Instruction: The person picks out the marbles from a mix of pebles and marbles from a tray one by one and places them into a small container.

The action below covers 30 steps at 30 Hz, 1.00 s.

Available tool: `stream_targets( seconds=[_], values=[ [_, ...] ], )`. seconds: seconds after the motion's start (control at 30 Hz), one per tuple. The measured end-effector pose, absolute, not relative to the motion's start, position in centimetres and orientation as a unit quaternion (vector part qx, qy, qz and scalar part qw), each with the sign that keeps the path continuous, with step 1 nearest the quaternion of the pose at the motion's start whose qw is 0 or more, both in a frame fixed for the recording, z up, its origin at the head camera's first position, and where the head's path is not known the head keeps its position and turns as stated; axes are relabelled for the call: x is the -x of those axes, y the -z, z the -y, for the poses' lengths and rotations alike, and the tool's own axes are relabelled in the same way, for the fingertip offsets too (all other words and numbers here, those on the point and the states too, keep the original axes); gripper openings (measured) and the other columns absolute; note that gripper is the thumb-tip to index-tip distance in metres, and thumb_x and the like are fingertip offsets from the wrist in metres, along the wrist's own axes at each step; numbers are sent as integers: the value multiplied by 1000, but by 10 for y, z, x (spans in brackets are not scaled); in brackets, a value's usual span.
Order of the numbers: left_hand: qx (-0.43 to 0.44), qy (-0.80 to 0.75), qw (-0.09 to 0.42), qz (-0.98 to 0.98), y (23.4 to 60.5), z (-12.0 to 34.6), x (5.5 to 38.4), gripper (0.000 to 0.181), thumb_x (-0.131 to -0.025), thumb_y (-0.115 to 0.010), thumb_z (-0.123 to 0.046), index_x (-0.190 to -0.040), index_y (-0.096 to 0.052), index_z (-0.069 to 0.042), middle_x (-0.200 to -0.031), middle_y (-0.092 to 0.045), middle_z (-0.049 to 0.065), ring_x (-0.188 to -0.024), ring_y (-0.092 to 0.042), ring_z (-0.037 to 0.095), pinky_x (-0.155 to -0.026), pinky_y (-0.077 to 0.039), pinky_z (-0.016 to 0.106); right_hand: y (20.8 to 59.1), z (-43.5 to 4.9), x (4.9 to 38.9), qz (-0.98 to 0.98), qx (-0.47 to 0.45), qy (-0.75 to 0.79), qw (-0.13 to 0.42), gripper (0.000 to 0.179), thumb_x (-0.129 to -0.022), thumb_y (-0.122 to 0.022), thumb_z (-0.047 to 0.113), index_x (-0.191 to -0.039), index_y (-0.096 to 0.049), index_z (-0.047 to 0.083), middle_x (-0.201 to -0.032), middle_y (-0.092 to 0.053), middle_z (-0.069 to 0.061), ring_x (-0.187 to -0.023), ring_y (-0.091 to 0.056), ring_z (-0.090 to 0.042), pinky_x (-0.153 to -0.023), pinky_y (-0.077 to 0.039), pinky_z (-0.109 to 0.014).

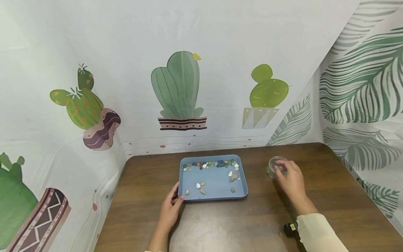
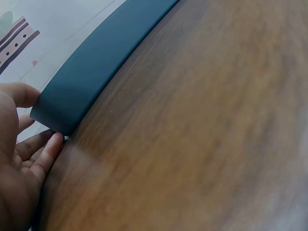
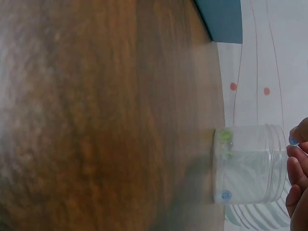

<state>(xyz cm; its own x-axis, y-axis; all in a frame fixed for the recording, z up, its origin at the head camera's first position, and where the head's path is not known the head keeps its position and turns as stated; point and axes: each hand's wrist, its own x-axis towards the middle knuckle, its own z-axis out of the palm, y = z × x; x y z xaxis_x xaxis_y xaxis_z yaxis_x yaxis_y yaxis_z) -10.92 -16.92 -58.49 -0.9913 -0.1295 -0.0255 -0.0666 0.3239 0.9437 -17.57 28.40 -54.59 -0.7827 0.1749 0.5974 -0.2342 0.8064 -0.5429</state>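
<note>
A blue rectangular tray (image 1: 214, 185) lies on the wooden table with small stones and coloured glass marbles in it. My left hand (image 1: 169, 211) holds the tray's near left corner, with the thumb at the rim and the fingers around the corner. To the tray's right stands a clear open jar (image 3: 248, 168), upright. Several green marbles (image 3: 225, 139) and a blue one (image 3: 226, 195) lie at its bottom. My right hand (image 1: 292, 179) is over the jar's mouth, and its fingertips pinch a small blue glass marble (image 3: 293, 141).
Mixed marbles and pebbles (image 1: 209, 164) line the tray's far side. White and tan pebbles (image 1: 234, 176) cluster at its right, and a few (image 1: 200, 186) lie near the front left. A small black device (image 1: 290, 229) is at my right wrist. A printed cloth (image 1: 220, 70) hangs behind the table.
</note>
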Motion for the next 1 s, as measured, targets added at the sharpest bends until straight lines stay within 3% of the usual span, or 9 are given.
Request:
stream_targets(
  seconds=[0.37,1.0],
  values=[
    [-61,577,25,814,585,169,109,57,-96,-66,-17,-150,-50,-28,-133,-61,16,-102,-62,18,-83,-52,22,546,-286,175,895,-3,-309,322,26,-84,-75,4,-110,-71,0,-101,-64,-20,-90,-57,-35,-77,-39,-46],
    [-62,578,26,813,584,168,110,58,-96,-67,-16,-150,-50,-28,-133,-61,14,-104,-61,18,-83,-52,21,536,-268,173,893,-29,-321,316,22,-84,-72,0,-107,-72,1,-110,-66,-19,-91,-58,-32,-78,-42,-37]
  ],
)
